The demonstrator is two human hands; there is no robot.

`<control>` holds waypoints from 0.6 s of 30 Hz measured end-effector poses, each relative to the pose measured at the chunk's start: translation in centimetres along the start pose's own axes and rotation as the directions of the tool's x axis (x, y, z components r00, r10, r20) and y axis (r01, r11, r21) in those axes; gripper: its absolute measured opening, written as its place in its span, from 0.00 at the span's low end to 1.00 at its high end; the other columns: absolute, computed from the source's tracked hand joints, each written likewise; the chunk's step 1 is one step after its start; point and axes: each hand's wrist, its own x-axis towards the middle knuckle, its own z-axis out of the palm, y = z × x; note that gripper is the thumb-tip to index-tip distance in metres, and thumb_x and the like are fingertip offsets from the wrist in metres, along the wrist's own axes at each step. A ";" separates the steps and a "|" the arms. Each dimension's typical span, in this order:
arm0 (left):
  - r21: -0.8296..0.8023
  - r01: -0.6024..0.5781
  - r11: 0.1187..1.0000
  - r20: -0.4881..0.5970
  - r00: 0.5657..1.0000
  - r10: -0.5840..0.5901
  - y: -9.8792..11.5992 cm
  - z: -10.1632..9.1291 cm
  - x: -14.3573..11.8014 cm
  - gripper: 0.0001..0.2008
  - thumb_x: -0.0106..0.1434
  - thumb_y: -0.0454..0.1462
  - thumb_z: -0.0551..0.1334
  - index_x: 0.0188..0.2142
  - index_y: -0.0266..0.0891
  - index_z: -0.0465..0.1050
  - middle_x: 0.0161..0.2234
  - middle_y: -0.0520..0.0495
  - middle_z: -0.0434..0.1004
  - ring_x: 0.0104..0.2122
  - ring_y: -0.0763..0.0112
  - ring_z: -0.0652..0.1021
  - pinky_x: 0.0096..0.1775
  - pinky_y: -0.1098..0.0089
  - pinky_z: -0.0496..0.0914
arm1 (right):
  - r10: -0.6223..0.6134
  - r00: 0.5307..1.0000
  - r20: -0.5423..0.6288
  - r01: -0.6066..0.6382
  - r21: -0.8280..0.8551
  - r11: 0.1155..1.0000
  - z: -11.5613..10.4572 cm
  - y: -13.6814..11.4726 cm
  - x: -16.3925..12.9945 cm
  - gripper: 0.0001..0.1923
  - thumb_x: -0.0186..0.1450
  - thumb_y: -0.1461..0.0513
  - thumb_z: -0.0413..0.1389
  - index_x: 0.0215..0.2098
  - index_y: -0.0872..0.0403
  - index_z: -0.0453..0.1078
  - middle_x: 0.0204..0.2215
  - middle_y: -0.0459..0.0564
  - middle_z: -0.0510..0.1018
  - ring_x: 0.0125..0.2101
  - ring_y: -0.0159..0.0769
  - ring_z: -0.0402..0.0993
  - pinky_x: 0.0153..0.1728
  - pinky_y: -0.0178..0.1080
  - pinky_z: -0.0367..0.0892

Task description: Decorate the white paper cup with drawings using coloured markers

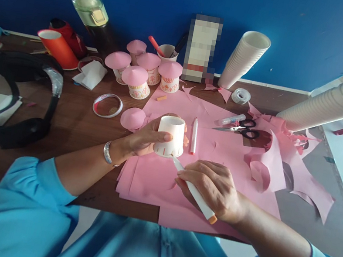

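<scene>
My left hand (147,138) grips an upside-down white paper cup (170,136) standing on pink paper sheets (162,180). Small red marks run along the cup's lower rim. My right hand (214,189) holds a white marker (195,192) with an orange end, its tip touching the cup's bottom edge. A pink paper cone (132,118) lies just left of the cup. A second marker (194,135) with a red tip lies just right of it.
Several finished cups with pink cone tops (141,73) stand behind. Scissors (241,128), a glue tube (230,120) and a tape roll (241,96) lie to the right, among pink scraps (287,166). Two stacks of white cups (243,59) (324,107), a water bottle (87,5) and black headgear (14,96) surround the area.
</scene>
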 end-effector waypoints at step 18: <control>-0.109 0.092 0.990 -0.128 0.986 -0.106 0.6 -0.2 0.1 0.32 0.65 0.47 0.66 0.66 0.37 0.72 0.54 0.35 0.84 0.48 0.49 0.85 0.46 0.56 0.79 | 0.001 0.998 -0.058 -0.004 -0.060 0.998 -0.4 0.1 -0.2 0.05 0.70 0.69 0.60 0.43 0.55 0.71 0.28 0.45 0.78 0.26 0.31 0.77 0.26 0.34 0.76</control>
